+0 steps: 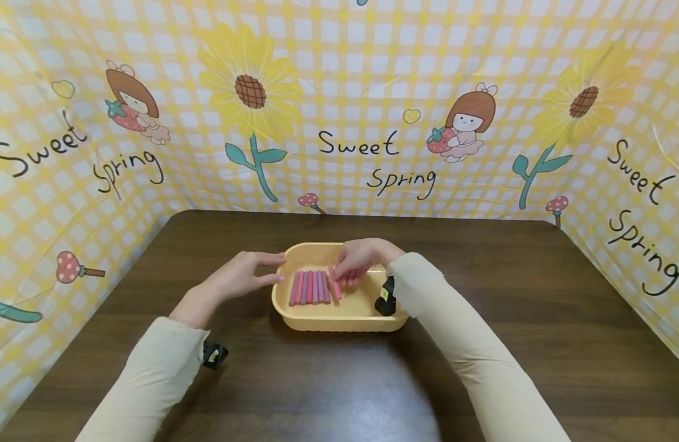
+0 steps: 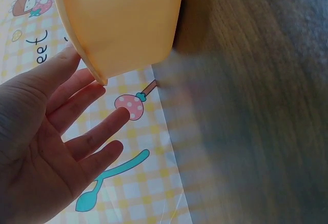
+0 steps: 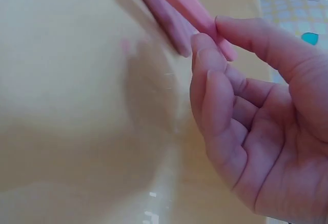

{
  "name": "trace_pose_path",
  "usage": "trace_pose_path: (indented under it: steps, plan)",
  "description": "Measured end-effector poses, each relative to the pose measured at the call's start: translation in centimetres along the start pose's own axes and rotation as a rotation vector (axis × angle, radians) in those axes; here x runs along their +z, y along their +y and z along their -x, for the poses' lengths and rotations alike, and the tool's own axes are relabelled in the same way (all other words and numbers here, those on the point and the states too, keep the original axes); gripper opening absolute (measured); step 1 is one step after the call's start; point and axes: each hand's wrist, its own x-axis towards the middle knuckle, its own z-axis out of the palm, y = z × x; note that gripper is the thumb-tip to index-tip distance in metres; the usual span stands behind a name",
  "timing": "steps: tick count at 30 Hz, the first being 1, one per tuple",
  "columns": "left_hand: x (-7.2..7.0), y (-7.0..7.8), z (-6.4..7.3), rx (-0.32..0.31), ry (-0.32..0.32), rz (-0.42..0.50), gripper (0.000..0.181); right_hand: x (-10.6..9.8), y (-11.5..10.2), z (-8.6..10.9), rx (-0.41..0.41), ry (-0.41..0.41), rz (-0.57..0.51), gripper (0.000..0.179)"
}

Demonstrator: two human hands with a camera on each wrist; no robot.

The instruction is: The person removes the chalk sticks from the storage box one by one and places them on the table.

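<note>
A pale yellow tray (image 1: 339,323) with raised walls stands on the table. Inside its left half, several pink and mauve sticks (image 1: 309,288) lie side by side in a row. My right hand (image 1: 359,256) is over the tray, pinching a smooth pink stick (image 3: 187,3) between thumb and fingertips, just right of the row. Behind it in the right wrist view is a blurred mauve stick (image 3: 164,16). My left hand (image 1: 241,276) touches the tray's left rim, thumb and fingers spread; the left wrist view shows the tray's outer wall (image 2: 120,24) beside them.
The dark brown wooden table (image 1: 339,393) extends around the tray. A yellow checked cloth (image 1: 350,92) with flowers and lettering hangs behind and along both sides. Black wrist cameras sit on both wrists, the right one (image 1: 386,297) inside the tray's right end.
</note>
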Motion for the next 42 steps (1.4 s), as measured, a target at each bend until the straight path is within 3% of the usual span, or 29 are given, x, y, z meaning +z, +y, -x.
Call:
trace_pose_path:
  steps: [13,42]
  plan:
    - [0.1,-0.1,0.0,0.001,-0.002,0.006,0.045,-1.3,-0.1,2.5,-0.098,0.062,0.066,0.019]
    - [-0.1,0.0,0.2,0.004,0.007,0.006,0.045,-2.6,2.3,8.0,-0.160,0.216,0.030,0.021]
